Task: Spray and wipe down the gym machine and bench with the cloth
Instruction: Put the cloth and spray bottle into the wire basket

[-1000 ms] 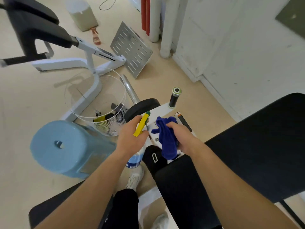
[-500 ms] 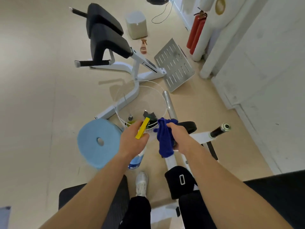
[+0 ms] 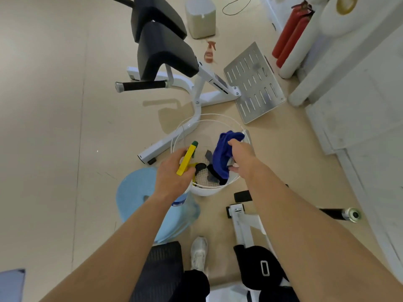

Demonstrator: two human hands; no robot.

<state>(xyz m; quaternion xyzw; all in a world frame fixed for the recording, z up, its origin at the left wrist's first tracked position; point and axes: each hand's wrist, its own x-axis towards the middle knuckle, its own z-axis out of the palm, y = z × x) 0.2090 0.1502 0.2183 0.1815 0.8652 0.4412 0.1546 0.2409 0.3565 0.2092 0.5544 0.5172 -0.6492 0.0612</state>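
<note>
Bare left hand (image 3: 172, 174) and right hand (image 3: 242, 155), bare forearms (image 3: 294, 227), black trousers (image 3: 193, 286), one white trainer (image 3: 198, 253).

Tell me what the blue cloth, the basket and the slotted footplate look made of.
Blue cloth: soft fabric, perhaps microfibre; hangs in limp folds.
Basket: white mesh, likely coated metal; fine grid shows.
Slotted footplate: bare metal, seemingly; dull silver sheen.

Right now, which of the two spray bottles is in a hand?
The yellow-triggered spray bottle, gripped by the left hand; the reddish spray bottle sits untouched on the floor.
</note>
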